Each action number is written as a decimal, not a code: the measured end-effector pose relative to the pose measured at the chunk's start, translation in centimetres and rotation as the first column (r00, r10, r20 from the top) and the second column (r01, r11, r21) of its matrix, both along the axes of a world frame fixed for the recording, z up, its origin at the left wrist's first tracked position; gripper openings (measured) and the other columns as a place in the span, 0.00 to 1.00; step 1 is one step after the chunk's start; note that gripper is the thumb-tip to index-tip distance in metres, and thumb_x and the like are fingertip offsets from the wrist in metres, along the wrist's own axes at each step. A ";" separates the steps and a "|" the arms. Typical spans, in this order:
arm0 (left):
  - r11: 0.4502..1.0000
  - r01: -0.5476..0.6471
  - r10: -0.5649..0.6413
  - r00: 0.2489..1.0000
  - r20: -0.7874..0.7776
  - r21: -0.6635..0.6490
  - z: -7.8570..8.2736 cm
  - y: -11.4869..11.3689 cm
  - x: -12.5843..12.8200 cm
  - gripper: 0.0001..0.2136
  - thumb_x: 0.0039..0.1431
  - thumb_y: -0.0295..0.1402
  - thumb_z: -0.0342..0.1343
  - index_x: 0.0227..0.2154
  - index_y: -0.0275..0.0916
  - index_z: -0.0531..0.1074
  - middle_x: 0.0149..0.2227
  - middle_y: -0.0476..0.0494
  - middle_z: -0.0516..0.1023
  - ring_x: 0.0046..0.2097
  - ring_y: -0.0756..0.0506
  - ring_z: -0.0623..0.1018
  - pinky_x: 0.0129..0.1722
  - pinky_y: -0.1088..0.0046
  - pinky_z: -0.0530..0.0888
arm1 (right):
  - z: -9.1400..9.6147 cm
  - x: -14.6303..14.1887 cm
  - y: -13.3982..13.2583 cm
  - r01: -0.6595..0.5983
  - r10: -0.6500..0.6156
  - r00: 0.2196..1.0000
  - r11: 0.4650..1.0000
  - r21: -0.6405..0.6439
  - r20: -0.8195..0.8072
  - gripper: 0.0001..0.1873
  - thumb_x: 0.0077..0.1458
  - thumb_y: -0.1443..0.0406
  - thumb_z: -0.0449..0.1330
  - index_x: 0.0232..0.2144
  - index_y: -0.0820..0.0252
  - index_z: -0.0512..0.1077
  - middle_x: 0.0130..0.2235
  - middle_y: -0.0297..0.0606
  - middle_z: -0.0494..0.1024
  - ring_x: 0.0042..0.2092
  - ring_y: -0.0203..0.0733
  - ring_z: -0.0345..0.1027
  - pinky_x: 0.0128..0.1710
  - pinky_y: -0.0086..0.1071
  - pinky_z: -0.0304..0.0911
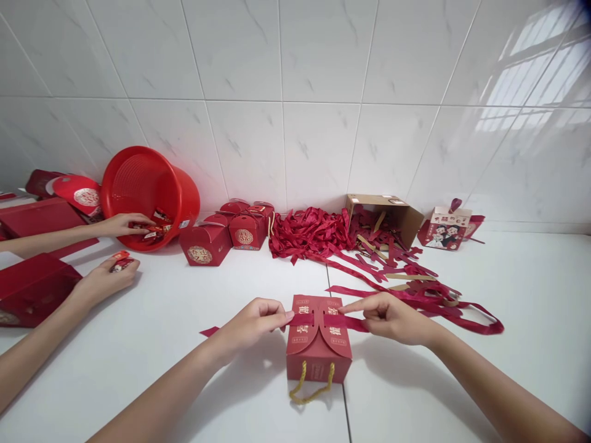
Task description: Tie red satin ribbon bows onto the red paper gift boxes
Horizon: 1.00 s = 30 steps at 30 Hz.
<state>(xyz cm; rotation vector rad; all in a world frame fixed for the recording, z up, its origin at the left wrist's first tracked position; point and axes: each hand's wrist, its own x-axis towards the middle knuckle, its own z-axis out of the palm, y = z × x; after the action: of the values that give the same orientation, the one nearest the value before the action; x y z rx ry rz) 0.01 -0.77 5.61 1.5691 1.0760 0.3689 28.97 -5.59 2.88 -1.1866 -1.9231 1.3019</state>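
A red gift box (318,363) with gold lettering and a gold rope handle (308,399) sits on the white table in front of me. Its curved top flaps are closed, and a dark red ribbon (335,320) runs through slots across them. At the box's left edge, my left hand (258,323) pinches the ribbon between thumb and fingers, with one tail sticking out past the wrist. My right hand (392,317) is closed on the ribbon's other side, its index finger stretched onto the box top.
Behind the box lie a heap of red ribbons (311,234) and a tipped cardboard box (385,206) spilling paper pieces. Small red boxes (207,243) stand left of them. At far left, another person's hands (106,277) hold small packets beside a tilted red bucket (187,197). A printed box (446,231) stands right.
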 end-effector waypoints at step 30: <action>0.995 0.098 -0.098 0.995 -0.032 -0.013 -1.5 1.9 -3.0 0.21 0.56 0.51 0.52 0.22 0.38 0.58 0.24 0.54 0.53 0.28 0.51 0.53 0.28 0.74 0.50 | -1.4 4.2 -1.8 0.080 -0.082 0.997 0.972 -0.221 0.002 0.16 0.55 0.55 0.60 0.38 0.57 0.60 0.20 0.20 0.49 0.23 0.29 0.42 0.24 0.26 0.43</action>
<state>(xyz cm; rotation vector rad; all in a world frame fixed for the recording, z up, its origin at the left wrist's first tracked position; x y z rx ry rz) -3.02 1.15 4.07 1.6161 1.0200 0.2714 33.16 -7.44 1.44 -1.3516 -1.7396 1.5034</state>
